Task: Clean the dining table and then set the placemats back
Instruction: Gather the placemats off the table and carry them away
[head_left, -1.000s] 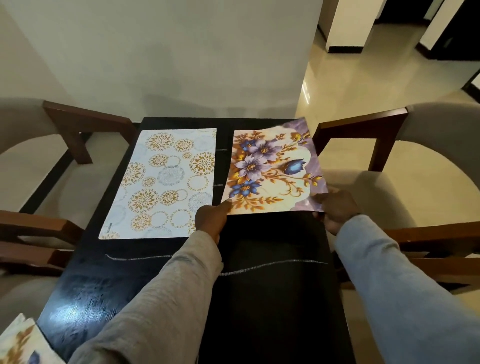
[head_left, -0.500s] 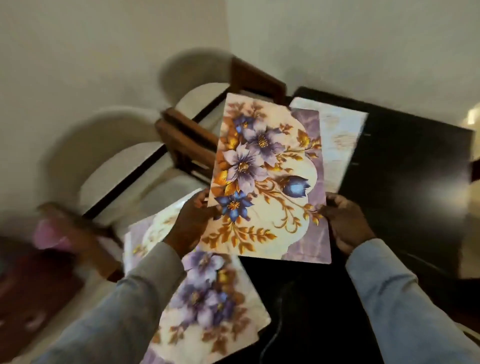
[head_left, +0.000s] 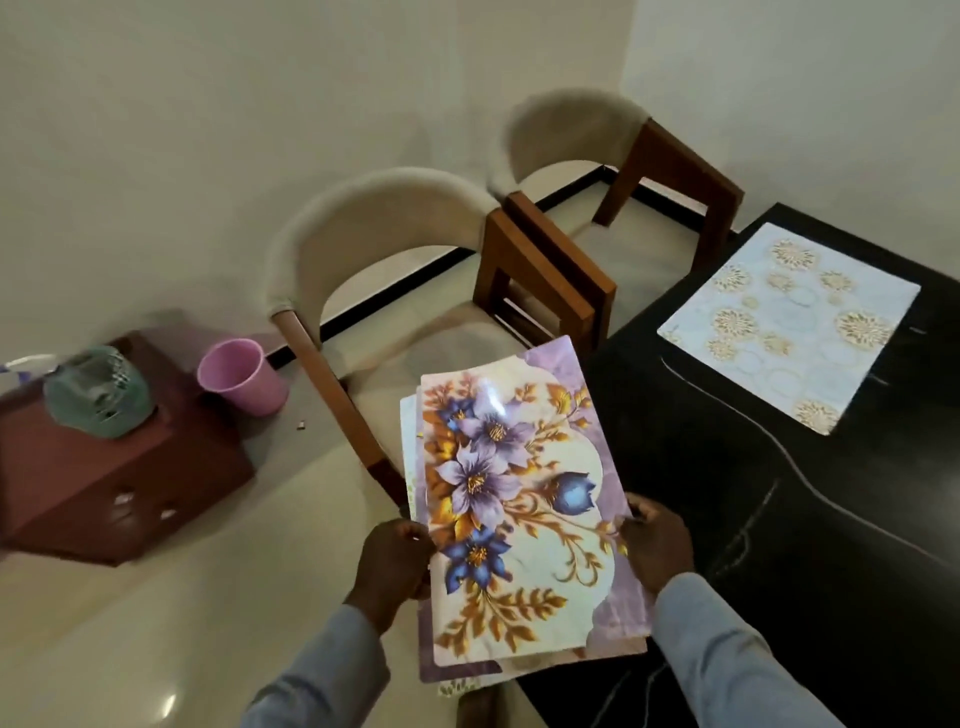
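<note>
- The person holds a floral placemat (head_left: 524, 499) by its two long edges, the left hand (head_left: 389, 558) curled round the left edge with the thumb on top, and the right hand (head_left: 655, 545) gripping the right edge the same way.
- The mat hangs over the near left edge of the dining table (head_left: 779, 519), more over the floor and the chair (head_left: 395, 291) than over the dark top.
- Beneath it I can see the borders of more placemats (head_left: 457, 675); whether the hands grip those too or they lie on something below, I cannot tell.
- One pale placemat with gold medallions (head_left: 789, 327) already lies flat towards the far left edge of the table, well apart from both hands.
- To lay the floral one well, I would carry it level over the top, line its long side up with the table's edge, and set it near the pale mat with a gap between them.
- Lowering one edge first and letting the rest follow should keep it from sliding on the glossy surface.
- Off to the left a brown stool (head_left: 104, 467) carries a green basket (head_left: 96, 392), and a pink cup (head_left: 241, 376) stands just beside it.
</note>
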